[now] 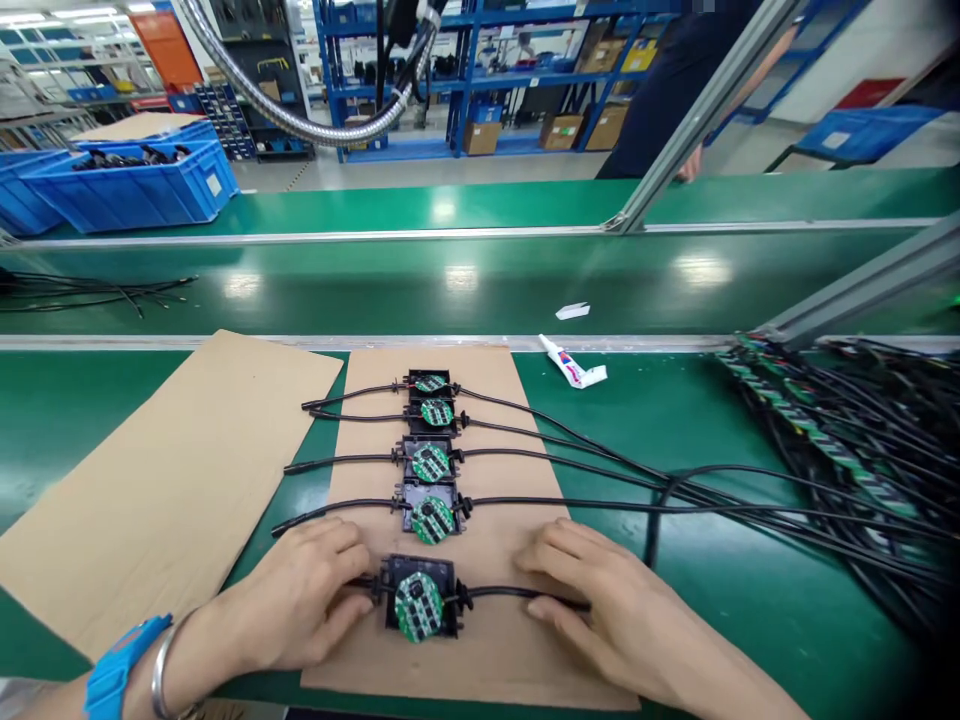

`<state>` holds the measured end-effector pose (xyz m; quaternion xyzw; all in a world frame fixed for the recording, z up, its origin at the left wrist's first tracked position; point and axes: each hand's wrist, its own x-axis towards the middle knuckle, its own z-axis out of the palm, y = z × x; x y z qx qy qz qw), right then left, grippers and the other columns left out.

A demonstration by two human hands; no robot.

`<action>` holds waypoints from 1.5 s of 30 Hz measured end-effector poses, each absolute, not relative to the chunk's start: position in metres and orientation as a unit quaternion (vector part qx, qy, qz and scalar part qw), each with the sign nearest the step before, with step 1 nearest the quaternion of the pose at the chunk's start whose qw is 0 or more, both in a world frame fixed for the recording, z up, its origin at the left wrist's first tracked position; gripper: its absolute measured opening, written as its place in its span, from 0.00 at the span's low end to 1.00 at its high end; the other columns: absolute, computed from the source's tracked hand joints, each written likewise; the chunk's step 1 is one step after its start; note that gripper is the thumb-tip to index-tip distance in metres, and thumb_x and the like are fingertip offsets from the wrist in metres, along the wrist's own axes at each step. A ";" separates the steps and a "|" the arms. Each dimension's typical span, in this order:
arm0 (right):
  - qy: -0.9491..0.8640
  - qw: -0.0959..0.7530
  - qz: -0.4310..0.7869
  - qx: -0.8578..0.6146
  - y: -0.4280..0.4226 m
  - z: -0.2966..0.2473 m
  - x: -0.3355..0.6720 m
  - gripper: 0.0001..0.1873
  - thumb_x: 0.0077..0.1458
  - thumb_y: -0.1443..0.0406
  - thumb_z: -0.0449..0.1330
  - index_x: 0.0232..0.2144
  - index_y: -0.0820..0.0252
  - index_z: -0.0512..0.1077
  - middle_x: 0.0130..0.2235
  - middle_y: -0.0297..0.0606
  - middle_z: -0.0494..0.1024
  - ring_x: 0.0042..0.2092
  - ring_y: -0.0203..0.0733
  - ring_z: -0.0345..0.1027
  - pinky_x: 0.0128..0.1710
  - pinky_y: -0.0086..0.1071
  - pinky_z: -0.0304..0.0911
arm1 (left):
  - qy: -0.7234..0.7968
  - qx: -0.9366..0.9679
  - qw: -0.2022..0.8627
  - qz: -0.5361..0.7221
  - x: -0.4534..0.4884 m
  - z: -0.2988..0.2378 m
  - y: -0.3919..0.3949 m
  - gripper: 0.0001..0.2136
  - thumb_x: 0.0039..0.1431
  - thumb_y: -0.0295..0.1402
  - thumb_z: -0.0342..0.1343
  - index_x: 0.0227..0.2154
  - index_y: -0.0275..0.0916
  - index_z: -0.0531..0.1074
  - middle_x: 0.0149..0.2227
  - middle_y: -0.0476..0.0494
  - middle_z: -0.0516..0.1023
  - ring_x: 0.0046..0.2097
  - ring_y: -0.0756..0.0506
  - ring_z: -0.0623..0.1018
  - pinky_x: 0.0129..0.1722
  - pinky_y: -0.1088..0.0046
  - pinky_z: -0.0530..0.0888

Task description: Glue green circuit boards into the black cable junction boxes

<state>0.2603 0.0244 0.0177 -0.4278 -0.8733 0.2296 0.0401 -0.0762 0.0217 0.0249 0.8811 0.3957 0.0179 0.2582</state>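
Note:
Five would be a count, so several black plastic housings form a column on a cardboard sheet (502, 640). Each carries a round green circuit board, with black cables leaving both sides. Closest to me is one housing with its circuit board (418, 606) lying tilted over it. My left hand (307, 590) pinches the short cable at its left side. On the other side, my right hand (600, 600) curls thumb and fingers around the long black cable (495, 591). Another housing (431, 515) lies just beyond, its short cable (330, 510) passing above my left knuckles.
A second cardboard sheet (165, 480) lies at left. Tangled cables with green boards (825, 430) pile up at right. Beyond the sheet lies a white tube (566, 362). Blue bins (142, 185) stand on the far bench, and a person (667, 100) stands behind it.

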 end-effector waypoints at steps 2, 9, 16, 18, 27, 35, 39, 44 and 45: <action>-0.867 0.032 0.254 -0.427 0.030 0.026 0.267 0.05 0.56 0.67 0.58 0.37 0.55 0.70 0.37 0.38 0.72 0.40 0.44 0.67 0.39 0.36 0.64 | 0.398 0.875 0.275 0.026 -0.077 0.027 0.022 0.08 0.55 0.29 0.53 0.39 0.41 0.69 0.36 0.45 0.72 0.39 0.42 0.73 0.40 0.63 0.70; -0.765 0.166 0.140 -0.607 0.150 0.052 0.312 0.11 0.61 0.61 0.53 0.31 0.59 0.73 0.36 0.41 0.76 0.42 0.46 0.68 0.46 0.39 0.61 | 0.388 0.876 0.271 0.095 -0.067 0.053 0.063 0.05 0.60 0.30 0.50 0.36 0.42 0.70 0.35 0.46 0.74 0.37 0.44 0.74 0.36 0.70 0.69; -0.671 0.229 0.176 -0.683 0.238 0.030 0.329 0.14 0.63 0.58 0.55 0.43 0.63 0.71 0.43 0.39 0.73 0.43 0.40 0.70 0.43 0.39 0.67 | 0.379 0.863 0.288 0.172 -0.022 0.070 0.132 0.06 0.59 0.30 0.51 0.31 0.40 0.72 0.30 0.48 0.72 0.32 0.48 0.73 0.31 0.74 0.66; -0.643 0.266 0.219 -0.684 0.234 0.024 0.319 0.13 0.61 0.58 0.58 0.42 0.64 0.70 0.40 0.37 0.74 0.37 0.37 0.69 0.37 0.35 0.69 | 0.391 0.840 0.325 0.188 -0.007 0.068 0.145 0.05 0.58 0.31 0.53 0.32 0.39 0.73 0.30 0.48 0.72 0.31 0.48 0.72 0.30 0.74 0.66; -0.594 0.480 0.425 -0.486 0.164 0.036 0.208 0.24 0.53 0.43 0.57 0.35 0.56 0.59 0.30 0.31 0.69 0.27 0.34 0.64 0.27 0.29 0.64 | 0.362 0.741 0.482 0.295 0.047 0.038 0.169 0.14 0.66 0.42 0.44 0.34 0.37 0.65 0.27 0.50 0.70 0.27 0.50 0.71 0.26 0.77 0.66; -0.660 0.436 0.480 -0.381 0.139 0.045 0.194 0.23 0.60 0.48 0.52 0.29 0.62 0.69 0.27 0.34 0.68 0.28 0.35 0.60 0.28 0.28 0.57 | 0.374 0.707 0.454 0.393 0.027 0.038 0.149 0.16 0.66 0.45 0.44 0.31 0.37 0.64 0.24 0.53 0.62 0.24 0.52 0.62 0.23 0.78 0.60; -0.683 0.435 0.452 -0.375 0.132 0.043 0.189 0.23 0.63 0.50 0.49 0.27 0.62 0.68 0.26 0.33 0.67 0.28 0.34 0.58 0.28 0.28 0.54 | 0.350 0.707 0.463 0.405 0.031 0.037 0.145 0.19 0.67 0.46 0.43 0.32 0.36 0.67 0.26 0.50 0.65 0.27 0.51 0.63 0.27 0.77 0.61; -0.695 0.439 0.426 -0.377 0.129 0.042 0.185 0.23 0.64 0.51 0.46 0.27 0.61 0.65 0.26 0.33 0.65 0.27 0.33 0.56 0.27 0.27 0.52 | 0.343 0.687 0.491 0.412 0.033 0.026 0.143 0.20 0.66 0.49 0.44 0.31 0.35 0.66 0.26 0.50 0.65 0.27 0.51 0.62 0.26 0.77 0.61; -0.700 0.433 0.429 -0.374 0.130 0.041 0.187 0.23 0.65 0.51 0.46 0.27 0.61 0.65 0.26 0.33 0.67 0.27 0.33 0.57 0.27 0.27 0.53 | 0.342 0.682 0.504 0.406 0.032 0.023 0.143 0.20 0.65 0.49 0.45 0.31 0.35 0.66 0.24 0.51 0.64 0.25 0.52 0.62 0.23 0.78 0.60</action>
